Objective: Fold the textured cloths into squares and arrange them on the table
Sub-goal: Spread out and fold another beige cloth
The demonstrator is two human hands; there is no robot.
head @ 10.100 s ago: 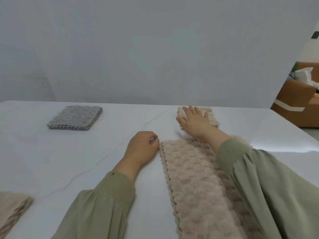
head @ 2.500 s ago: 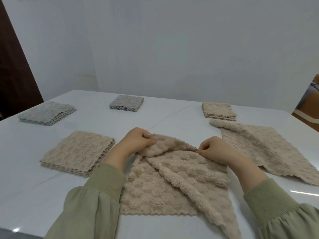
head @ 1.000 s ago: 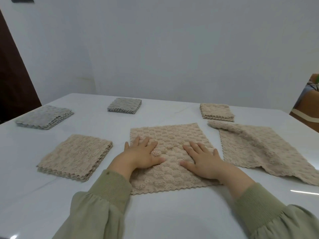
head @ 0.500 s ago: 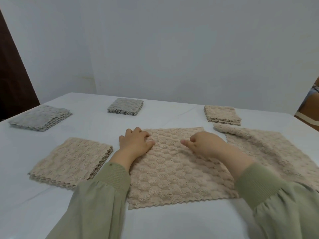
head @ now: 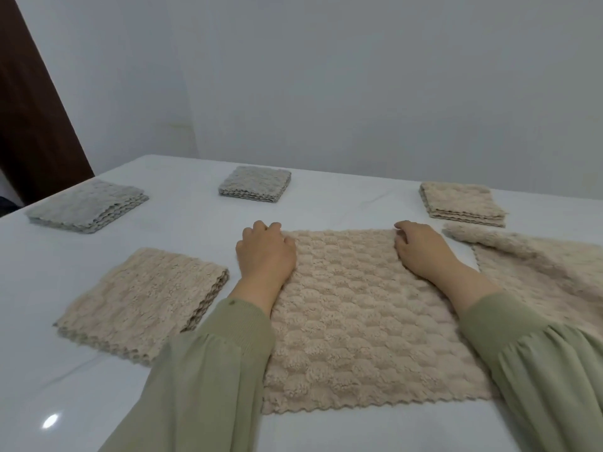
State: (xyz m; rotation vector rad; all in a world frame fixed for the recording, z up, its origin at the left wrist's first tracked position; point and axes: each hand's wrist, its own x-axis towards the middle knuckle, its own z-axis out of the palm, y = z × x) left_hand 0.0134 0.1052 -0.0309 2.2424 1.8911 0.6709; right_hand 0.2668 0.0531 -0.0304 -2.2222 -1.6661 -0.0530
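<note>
A beige textured cloth (head: pixel 359 305) lies spread flat on the white table (head: pixel 342 197) in front of me. My left hand (head: pixel 266 252) sits at its far left corner, fingers curled over the edge. My right hand (head: pixel 421 249) is at the far right corner, fingers curled onto the far edge as well. A second unfolded beige cloth (head: pixel 548 269) lies rumpled to the right. Folded squares: a beige one (head: pixel 143 298) at near left, a grey one (head: pixel 88 205) at far left, a grey one (head: pixel 256 183) at far middle, a beige one (head: pixel 461 200) at far right.
A pale wall stands close behind the table's far edge. A dark brown door (head: pixel 29 109) is at the left. Bare table top shows between the folded squares and along the near edge.
Over the last second my hands slid from the middle of the spread cloth out to its two far corners, and their fingers curled there. The cloth stayed flat.
</note>
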